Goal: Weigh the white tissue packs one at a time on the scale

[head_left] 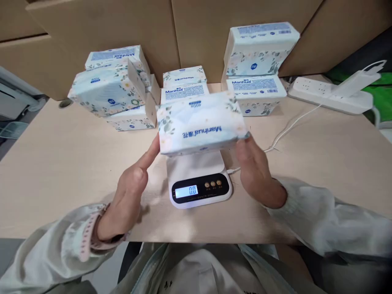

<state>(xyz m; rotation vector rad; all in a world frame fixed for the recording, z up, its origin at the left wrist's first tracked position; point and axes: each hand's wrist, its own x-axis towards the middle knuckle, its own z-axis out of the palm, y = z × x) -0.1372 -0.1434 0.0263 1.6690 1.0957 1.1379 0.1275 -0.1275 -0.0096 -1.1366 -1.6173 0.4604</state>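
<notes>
A pack of tissues (pixel 202 122), white and pale blue with flowers and "Manhua" print, is held between my two hands above a white digital scale (pixel 196 163). My left hand (pixel 131 188) presses its fingers to the pack's left end, thumb folded in. At the right end, my right hand (pixel 254 167) grips the near corner, slightly blurred. The pack covers the rear of the scale's platform. On the scale's black panel, the lit display (pixel 186 190) reads 0.0, beside several round buttons (pixel 213 184).
Tissue packs are stacked at the left (pixel 107 87), behind the held pack (pixel 183 76) and at the right (pixel 255 94). Cardboard boxes (pixel 107 24) stand along the back of the table (pixel 55 171). A white power strip (pixel 327 92) lies at the right, its cable (pixel 286 132) crossing the tabletop.
</notes>
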